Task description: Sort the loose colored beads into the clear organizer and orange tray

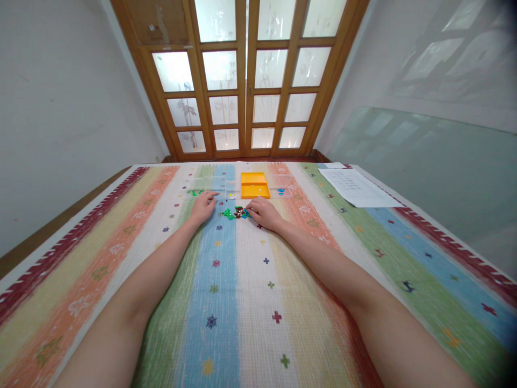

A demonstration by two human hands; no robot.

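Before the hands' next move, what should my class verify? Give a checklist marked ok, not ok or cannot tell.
1. Yellow box open: ok.
2. Small-piece pile single-coloured: not ok; green, dark red and blue show.
3. Right hand at the pile: ok.
4. Right hand gripping a piece: cannot tell.
5. Left hand clear of the pile: ok, near green pieces.
6. Paper sheet away from both hands: ok.

The place appears to be a room in a home: tall brown wooden double doors (251,81) with rectangular translucent glass panes (220,70), some showing plant shapes (187,111); plain off-white walls (60,97); and a broad, multicoloured striped fabric tablecloth (254,280) printed with little deer (407,286), trees (48,350) and snowflakes (211,321), as household linen often is.
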